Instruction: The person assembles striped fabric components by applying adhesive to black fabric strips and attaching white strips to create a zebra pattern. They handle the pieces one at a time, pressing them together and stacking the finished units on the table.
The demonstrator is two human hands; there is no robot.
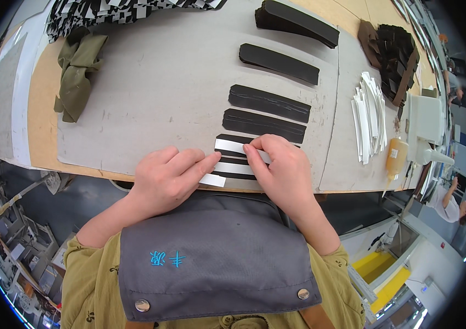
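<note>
Pinched tight, the right hand holds a white strip over a black strip, centre frame; the left hand, grip unclear, seemingly steadies the end.

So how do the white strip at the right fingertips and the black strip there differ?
The white strip is narrower than the black strip, which shows along both its edges. The white strip lies on top, while the black strip is partly covered by it. Both lie crosswise before the person.

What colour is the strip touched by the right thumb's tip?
The strip is white, best seen in the head view.
</note>
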